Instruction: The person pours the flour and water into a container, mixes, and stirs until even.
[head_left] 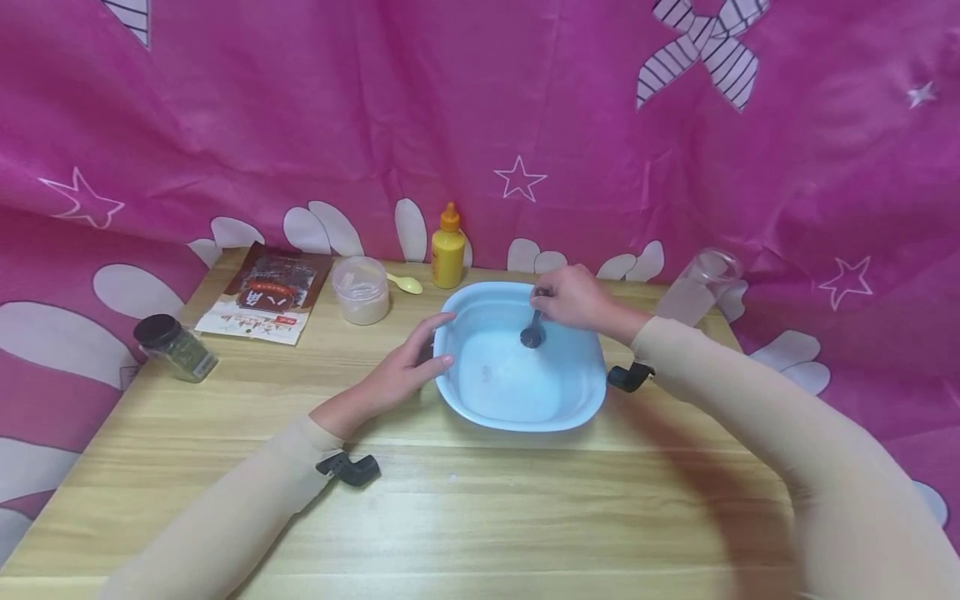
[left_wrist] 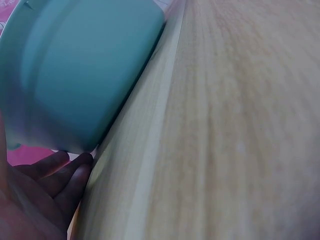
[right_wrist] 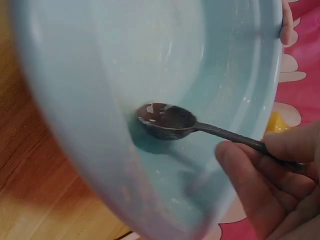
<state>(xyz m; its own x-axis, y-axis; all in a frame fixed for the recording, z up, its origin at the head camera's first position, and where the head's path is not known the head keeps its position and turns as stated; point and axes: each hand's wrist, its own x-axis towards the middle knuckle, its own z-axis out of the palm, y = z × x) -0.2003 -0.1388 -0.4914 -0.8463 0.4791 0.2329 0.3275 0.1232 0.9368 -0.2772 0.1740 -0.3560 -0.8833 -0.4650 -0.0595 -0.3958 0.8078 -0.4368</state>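
Note:
A light blue plastic basin (head_left: 517, 421) stands on the wooden table, with pale contents or a wet film at its bottom that I cannot tell apart. At its left rim is my left hand (head_left: 401, 371), the thumb over the edge and the other fingers against the outer wall (left_wrist: 85, 75). My right hand (head_left: 573, 296) pinches the handle of a small dark spoon (right_wrist: 167, 120) between thumb and fingers. The spoon's bowl hangs inside the basin near the right wall, tilted and glossy, with small pale bits on it.
Behind the basin stands a yellow squeeze bottle (head_left: 448, 254). To the left are a yellow spoon (head_left: 406, 284), a clear tub (head_left: 361, 292), a brown-and-white packet (head_left: 266, 296) and a dark-lidded jar (head_left: 180, 350). A clear cup (head_left: 693, 287) is at the right back, before a pink curtain (head_left: 450, 100).

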